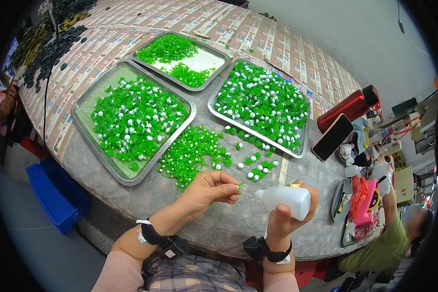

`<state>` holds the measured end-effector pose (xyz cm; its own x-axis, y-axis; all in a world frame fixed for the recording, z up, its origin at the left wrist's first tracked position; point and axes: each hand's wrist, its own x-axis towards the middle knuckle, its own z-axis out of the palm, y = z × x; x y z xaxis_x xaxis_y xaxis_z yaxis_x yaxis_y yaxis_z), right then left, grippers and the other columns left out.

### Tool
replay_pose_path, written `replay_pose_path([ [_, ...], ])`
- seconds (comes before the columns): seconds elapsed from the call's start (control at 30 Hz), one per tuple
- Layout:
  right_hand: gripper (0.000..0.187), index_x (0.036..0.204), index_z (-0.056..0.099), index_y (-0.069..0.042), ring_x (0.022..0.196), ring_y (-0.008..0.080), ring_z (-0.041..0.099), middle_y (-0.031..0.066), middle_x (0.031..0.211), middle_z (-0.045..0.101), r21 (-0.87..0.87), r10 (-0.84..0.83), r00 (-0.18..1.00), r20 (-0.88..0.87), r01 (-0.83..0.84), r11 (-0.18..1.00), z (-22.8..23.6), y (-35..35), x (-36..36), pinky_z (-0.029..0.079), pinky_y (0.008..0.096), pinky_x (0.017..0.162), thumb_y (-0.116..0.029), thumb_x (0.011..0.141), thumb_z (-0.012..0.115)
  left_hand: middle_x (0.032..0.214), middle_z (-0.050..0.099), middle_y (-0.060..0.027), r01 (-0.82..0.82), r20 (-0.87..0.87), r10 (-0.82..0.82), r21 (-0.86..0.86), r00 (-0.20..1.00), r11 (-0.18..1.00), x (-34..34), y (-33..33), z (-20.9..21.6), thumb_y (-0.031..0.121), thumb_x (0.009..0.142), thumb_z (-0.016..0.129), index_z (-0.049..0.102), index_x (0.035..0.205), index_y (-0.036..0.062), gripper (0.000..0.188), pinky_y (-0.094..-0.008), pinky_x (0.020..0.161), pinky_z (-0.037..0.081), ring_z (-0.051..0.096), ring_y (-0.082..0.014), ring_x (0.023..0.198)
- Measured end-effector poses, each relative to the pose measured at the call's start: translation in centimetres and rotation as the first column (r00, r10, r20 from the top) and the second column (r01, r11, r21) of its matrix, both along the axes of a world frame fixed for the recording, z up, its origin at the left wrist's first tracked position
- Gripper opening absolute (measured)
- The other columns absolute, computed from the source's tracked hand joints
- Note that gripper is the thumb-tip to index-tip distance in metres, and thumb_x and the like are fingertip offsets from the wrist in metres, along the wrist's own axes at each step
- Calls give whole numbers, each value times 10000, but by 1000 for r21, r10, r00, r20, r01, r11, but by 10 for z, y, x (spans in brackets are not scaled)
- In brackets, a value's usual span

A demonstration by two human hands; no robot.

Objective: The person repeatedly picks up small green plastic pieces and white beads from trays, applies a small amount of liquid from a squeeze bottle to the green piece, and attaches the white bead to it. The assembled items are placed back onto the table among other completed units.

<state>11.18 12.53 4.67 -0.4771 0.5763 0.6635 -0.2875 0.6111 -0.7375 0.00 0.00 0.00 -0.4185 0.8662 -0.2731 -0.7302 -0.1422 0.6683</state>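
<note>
Left hand [207, 189]: while we pinch a green piece [240, 188], it juts from our fingertips – likely light and soft, best held by its edge.
Right hand [283, 226]: we grasp a white squeeze bottle [288, 200], nozzle facing the left pinch; it probably yields, so we hold its body.
Green pile [187, 153]: just beyond the left grip.
Hard to make out: the piece's covered end, the bottle's fill – and its faint tip.
</note>
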Motion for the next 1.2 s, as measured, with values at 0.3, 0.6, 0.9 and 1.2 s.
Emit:
replay_pose_path([
  [0.3, 523, 870, 464, -28, 629, 144, 437, 35, 753, 452, -16, -70, 997, -40, 69, 997, -1, -1, -2, 357, 273, 566, -388, 599, 729, 746, 596, -80, 9, 11, -9, -13, 1000, 1000, 0, -1, 2, 90, 775, 571, 558, 834, 21, 92, -257, 603, 498, 582, -125, 641],
  [0.6, 538, 837, 450, -31, 634, 143, 433, 33, 753, 438, -31, -136, 990, -39, 135, 990, 2, -2, -6, 358, 276, 577, -439, 603, 711, 745, 596, -84, 19, 24, -19, -7, 1000, 1000, 0, 0, 1, 98, 780, 567, 557, 823, 19, 91, -262, 602, 496, 578, -126, 634],
  [0.9, 605, 745, 398, -42, 577, 124, 421, 36, 675, 397, -36, -229, 973, 4, 229, 973, 8, -5, -7, 358, 250, 529, -611, 637, 570, 750, 595, -68, -119, -214, 121, 23, 969, 993, 3, 1, 0, 49, 750, 589, 565, 840, 6, 102, -242, 644, 478, 577, -124, 687],
  [1.2, 538, 846, 471, -21, 624, 144, 449, 42, 723, 443, -27, -93, 996, 19, 93, 995, -3, 2, 1, 363, 262, 563, -442, 605, 704, 781, 590, -63, -165, -310, 162, 19, 937, 986, 4, 0, 2, 13, 746, 582, 563, 837, 2, 94, -230, 664, 470, 575, -121, 716],
])
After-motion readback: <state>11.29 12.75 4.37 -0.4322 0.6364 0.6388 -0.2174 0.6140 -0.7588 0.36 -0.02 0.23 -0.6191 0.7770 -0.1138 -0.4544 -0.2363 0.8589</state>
